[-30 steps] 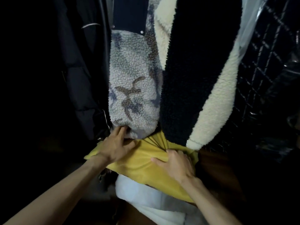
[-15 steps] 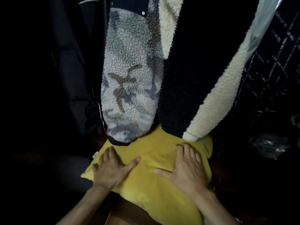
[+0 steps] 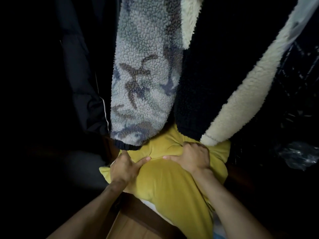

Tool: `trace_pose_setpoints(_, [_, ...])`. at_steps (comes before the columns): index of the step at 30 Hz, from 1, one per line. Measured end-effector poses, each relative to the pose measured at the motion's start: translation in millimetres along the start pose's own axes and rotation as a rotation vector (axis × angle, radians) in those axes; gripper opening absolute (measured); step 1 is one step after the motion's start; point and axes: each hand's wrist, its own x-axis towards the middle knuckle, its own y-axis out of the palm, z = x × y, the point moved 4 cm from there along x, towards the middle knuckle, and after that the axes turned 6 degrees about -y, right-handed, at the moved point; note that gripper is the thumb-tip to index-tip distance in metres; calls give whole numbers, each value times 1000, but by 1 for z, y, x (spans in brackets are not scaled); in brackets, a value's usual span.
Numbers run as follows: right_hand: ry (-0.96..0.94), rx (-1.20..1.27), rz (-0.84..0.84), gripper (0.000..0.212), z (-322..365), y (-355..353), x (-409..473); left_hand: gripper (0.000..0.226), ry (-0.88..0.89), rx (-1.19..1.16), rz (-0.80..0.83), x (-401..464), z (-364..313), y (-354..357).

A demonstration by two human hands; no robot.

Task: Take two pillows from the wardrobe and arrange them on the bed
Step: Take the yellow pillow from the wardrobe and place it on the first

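Note:
A yellow pillow (image 3: 172, 183) lies low in the dark wardrobe, its far end under hanging fleece jackets. My left hand (image 3: 124, 168) clamps the pillow's left part, thumb stretched across the top and fingers curled into the fabric. My right hand (image 3: 191, 157) bunches the cloth near the far end, fingers dug in under the jacket hems. A strip of white (image 3: 148, 203) shows beneath the yellow pillow; I cannot tell what it is.
A camouflage-pattern fleece (image 3: 145, 80) and a navy and cream fleece (image 3: 215, 83) hang right over the pillow. A dark padded jacket (image 3: 82, 80) hangs to the left. Plastic-wrapped dark clothes (image 3: 296, 100) fill the right. A wooden edge (image 3: 138, 213) runs below.
Both hands went from lying flat on the yellow pillow to gripping it, creasing the fabric. The pillow has come slightly nearer and the view has closed in.

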Motion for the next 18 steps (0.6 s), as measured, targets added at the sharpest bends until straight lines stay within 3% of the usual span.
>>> trace_pose_setpoints(8, [-276,-31,-81,82,21,-12,-30,104,-78,59,30,-57,44,-31])
trace_pose_setpoints(14, [-448,44,-79,88,86,-13,-74,107,-195,2,26,-108,102,-75])
trace_pose_setpoints(18, [-559,144,-23,80,141,-20,-91,102,-236,-22,-17,-141,136,-120])
